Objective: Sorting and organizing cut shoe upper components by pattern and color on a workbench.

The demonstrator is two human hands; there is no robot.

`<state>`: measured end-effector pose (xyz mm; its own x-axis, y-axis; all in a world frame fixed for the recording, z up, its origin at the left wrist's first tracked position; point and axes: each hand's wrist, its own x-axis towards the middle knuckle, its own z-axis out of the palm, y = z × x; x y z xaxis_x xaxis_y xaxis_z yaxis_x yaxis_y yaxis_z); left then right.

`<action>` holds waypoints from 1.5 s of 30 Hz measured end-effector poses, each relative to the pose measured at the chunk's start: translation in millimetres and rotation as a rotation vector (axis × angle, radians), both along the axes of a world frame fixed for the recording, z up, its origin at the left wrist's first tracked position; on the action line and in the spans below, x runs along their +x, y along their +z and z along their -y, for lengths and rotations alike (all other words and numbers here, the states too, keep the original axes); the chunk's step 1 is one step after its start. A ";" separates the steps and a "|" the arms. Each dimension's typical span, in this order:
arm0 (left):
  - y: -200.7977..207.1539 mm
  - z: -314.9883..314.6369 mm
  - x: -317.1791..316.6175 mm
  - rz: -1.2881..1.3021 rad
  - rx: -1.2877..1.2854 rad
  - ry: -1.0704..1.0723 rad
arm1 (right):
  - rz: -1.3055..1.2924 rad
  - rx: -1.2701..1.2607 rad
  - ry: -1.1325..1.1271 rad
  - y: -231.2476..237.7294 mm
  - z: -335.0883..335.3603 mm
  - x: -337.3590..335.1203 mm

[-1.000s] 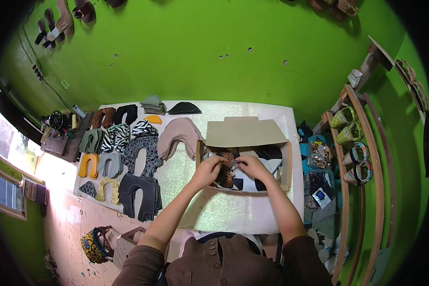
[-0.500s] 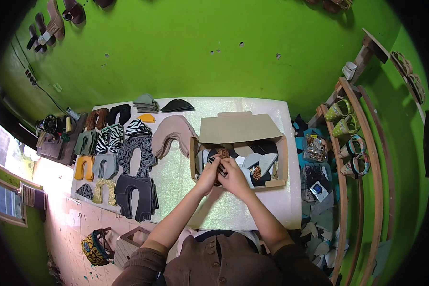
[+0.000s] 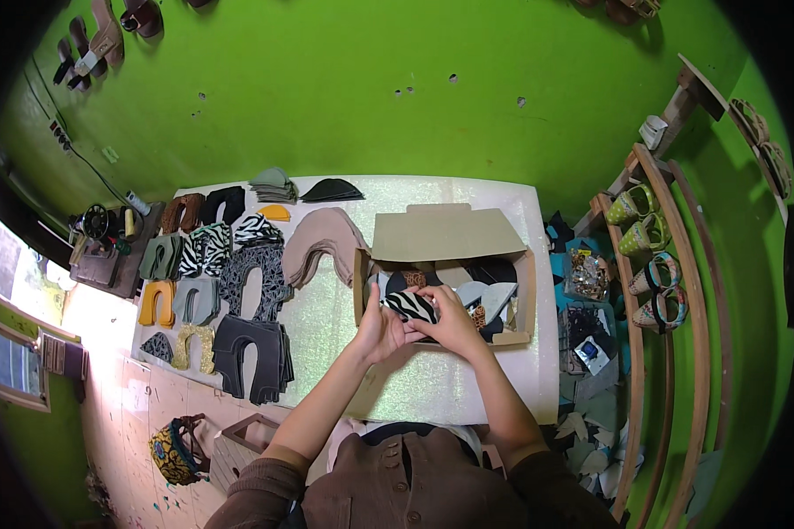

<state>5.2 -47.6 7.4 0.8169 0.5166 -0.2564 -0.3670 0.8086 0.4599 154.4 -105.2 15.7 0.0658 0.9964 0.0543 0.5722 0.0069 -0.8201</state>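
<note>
A zebra-striped cut piece of shoe material [image 3: 410,306] is held between my two hands, over the near side of an open cardboard box [image 3: 532,300]. My left hand [image 3: 378,335] is turned palm up, thumb raised at the piece's left end and fingers beneath it. From the right, my right hand [image 3: 453,328] grips the other end, thumb below and fingers above. Inside the box lie mixed cut pieces: grey ones [image 3: 500,294], black ones, and a brown patterned one [image 3: 414,279] just beyond my hands.
Left of the box, U-shaped cut pieces lie in piles, including beige [image 3: 319,236], dark grey [image 3: 254,353] and zebra-striped [image 3: 205,250] ones. A wooden rack with sandals [image 3: 648,234] stands right of the white table [image 3: 454,388]. Scraps and plastic containers [image 3: 584,273] fill the gap between.
My hands have moved apart from a close clasp, and the zebra-striped piece now shows face up between them. My left palm has turned upward.
</note>
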 end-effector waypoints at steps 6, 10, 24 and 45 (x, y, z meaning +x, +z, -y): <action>-5.9 -2.4 -2.3 0.032 -0.043 -0.007 | -0.048 0.146 0.005 -0.6 1.3 -0.1; -7.7 -2.1 -3.9 0.059 -0.077 -0.006 | -0.107 0.156 0.013 -6.9 2.1 2.4; -11.0 9.5 -14.0 0.152 -0.158 -0.012 | 0.020 0.246 -0.057 -8.2 16.2 -2.2; -9.3 10.3 -7.9 0.084 -0.095 0.072 | -0.776 -0.027 -0.115 -6.5 9.5 7.5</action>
